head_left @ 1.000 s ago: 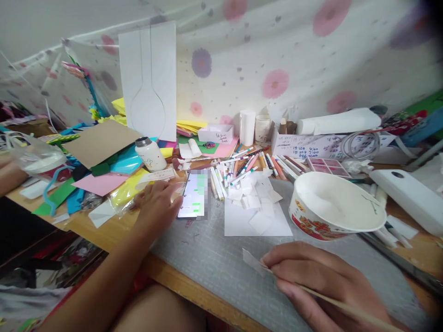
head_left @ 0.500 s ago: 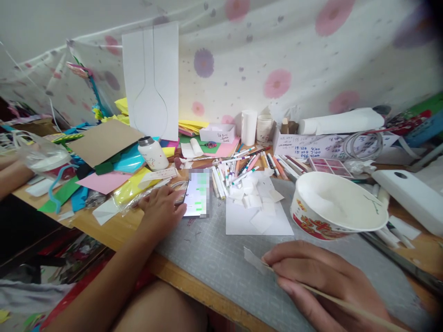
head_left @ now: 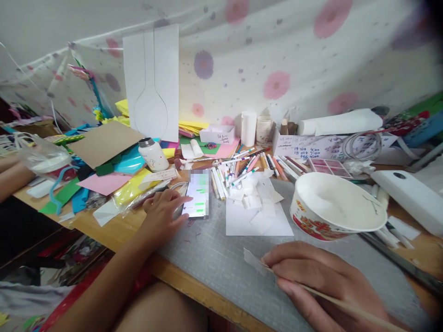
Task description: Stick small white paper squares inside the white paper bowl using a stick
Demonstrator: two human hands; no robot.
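My left hand is at the left edge of a lit smartphone, index finger stretched onto the screen. Its fingers are apart and grip nothing. Part of the screen is blurred out. My right hand pinches a thin wooden stick, which runs back under the fingers to the lower right. A small scrap of white paper sits at the stick's front end, over the grey cutting mat. Beyond that hand, several cut paper pieces lie on a white sheet.
A large paper bowl stands right of the sheet. Behind lie several markers; a white bottle and coloured paper are at left. A long dark tool rests at right. Another person's arm shows far left.
My left index finger has moved right, from the phone's edge onto its screen, and the screen content has shifted. My right hand, with the stick and paper scrap, has stayed put.
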